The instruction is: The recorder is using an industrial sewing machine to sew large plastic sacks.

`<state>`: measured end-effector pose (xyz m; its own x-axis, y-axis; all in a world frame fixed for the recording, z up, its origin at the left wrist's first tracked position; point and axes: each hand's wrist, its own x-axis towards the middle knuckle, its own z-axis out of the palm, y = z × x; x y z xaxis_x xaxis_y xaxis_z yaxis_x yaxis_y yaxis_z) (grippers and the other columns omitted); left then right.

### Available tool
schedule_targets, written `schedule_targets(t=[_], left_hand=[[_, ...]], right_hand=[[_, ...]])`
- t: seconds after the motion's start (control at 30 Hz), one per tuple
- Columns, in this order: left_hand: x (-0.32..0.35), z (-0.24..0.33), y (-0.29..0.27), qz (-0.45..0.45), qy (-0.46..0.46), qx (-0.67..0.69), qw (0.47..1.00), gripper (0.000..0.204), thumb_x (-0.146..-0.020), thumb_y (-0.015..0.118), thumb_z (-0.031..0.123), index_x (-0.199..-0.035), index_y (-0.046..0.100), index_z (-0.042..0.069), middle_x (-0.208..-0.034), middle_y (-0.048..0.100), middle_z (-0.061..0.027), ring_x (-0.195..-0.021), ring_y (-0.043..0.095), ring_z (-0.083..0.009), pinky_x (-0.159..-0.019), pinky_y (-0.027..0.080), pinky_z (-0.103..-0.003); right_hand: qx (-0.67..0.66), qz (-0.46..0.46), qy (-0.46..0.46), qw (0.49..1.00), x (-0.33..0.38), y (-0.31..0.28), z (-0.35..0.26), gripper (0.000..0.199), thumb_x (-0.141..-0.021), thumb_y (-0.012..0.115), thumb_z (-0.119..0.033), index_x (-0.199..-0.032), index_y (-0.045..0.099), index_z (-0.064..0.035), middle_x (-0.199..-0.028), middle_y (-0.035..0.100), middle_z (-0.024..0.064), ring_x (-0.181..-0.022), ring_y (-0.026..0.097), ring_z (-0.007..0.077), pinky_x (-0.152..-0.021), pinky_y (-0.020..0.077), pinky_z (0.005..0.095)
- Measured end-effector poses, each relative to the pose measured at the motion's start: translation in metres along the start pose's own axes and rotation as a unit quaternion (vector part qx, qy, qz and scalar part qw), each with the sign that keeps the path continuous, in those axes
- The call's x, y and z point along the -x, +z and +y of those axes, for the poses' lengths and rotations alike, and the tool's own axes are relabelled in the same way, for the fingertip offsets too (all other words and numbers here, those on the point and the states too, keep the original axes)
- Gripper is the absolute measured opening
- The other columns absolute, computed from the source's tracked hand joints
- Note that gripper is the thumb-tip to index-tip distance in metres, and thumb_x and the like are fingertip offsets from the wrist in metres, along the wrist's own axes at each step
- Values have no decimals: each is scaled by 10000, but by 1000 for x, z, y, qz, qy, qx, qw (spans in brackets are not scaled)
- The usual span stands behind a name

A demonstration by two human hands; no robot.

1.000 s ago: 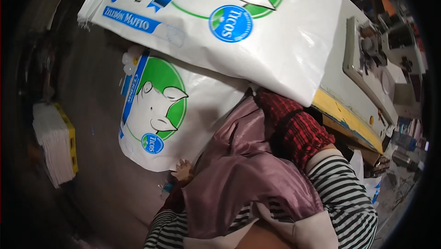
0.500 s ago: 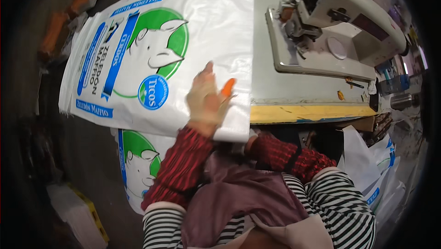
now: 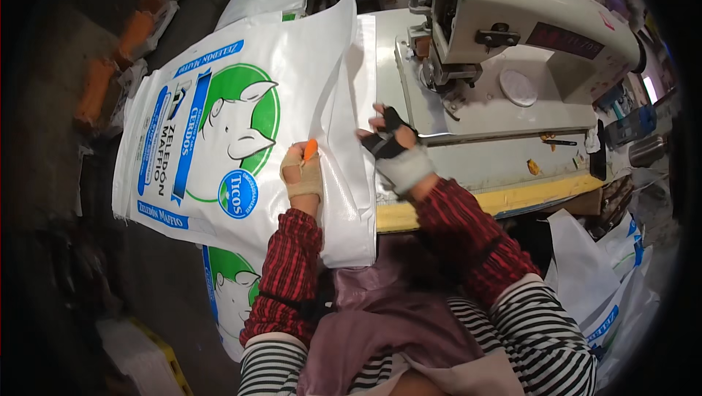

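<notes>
A white printed sack (image 3: 219, 155) with a green circle, an animal drawing and blue bands lies over the left part of the table. Its upper layer is raised in a crease along the right edge, apart from the layer below. My left hand (image 3: 300, 173), with a tan wrap and an orange thumb cover, is closed on that upper layer; part of its fingers is hidden. Beside the sack's right edge is my right hand (image 3: 398, 153), in a black and pale fingerless glove, slightly blurred, fingers apart and holding nothing I can see.
A cream sewing machine (image 3: 504, 38) stands on the table at the far right. The table has a yellow front edge (image 3: 504, 202). More printed sacks hang below, one at left (image 3: 238, 279) and some at right (image 3: 599, 272). A dark phone-like object (image 3: 597, 151) lies near the right end.
My left hand went from lying flat on the sack to gripping its upper layer, which has lifted. My right hand came up from below the table edge. The sack shifted slightly nearer.
</notes>
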<state>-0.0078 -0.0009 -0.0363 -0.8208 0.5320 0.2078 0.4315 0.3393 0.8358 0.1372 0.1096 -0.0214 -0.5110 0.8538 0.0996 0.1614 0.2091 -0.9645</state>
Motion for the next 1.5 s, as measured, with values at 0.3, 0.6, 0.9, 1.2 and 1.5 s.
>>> schedule_targets(t=[0.3,0.6,0.9,1.2,1.5], left_hand=[[-90,-10,-129,110,340,-299,885,115,-831,539,140,-863,560,31,-714,537,-111,-687,542,-266,-643,437,-358],[-7,186,-127,-178,435,-390,792,280,-820,583,293,-917,550,32,-765,576,-47,-730,576,-272,-704,456,-378],[-100,203,-61,-94,-19,-81,992,319,-802,539,338,-816,602,27,-655,566,-73,-525,524,-178,-481,455,-327],[-50,224,29,-262,184,517,794,322,-849,506,204,-1129,505,45,-941,527,-86,-879,531,-235,-725,489,-358],[-35,67,161,-508,-123,553,649,374,-881,437,308,-1147,485,51,-1142,498,-107,-1054,468,-298,-821,468,-415]], right_hand=[[111,-14,81,990,-11,34,-4,302,-747,503,-193,-1037,513,-112,-961,567,188,-894,541,367,-768,437,407],[249,-60,-223,940,85,-8,-31,201,-792,529,-170,-970,588,-98,-809,592,161,-632,580,319,-512,443,405],[212,-105,-144,961,166,-103,-22,241,-828,490,-189,-994,598,-50,-888,622,132,-778,598,293,-673,468,370],[-29,-104,-24,994,183,-83,5,299,-836,485,-235,-1063,528,-45,-914,554,195,-858,533,325,-738,415,397],[-183,-73,59,979,228,-141,32,412,-827,519,-242,-1157,470,-1,-1041,569,127,-944,541,172,-816,426,281]])
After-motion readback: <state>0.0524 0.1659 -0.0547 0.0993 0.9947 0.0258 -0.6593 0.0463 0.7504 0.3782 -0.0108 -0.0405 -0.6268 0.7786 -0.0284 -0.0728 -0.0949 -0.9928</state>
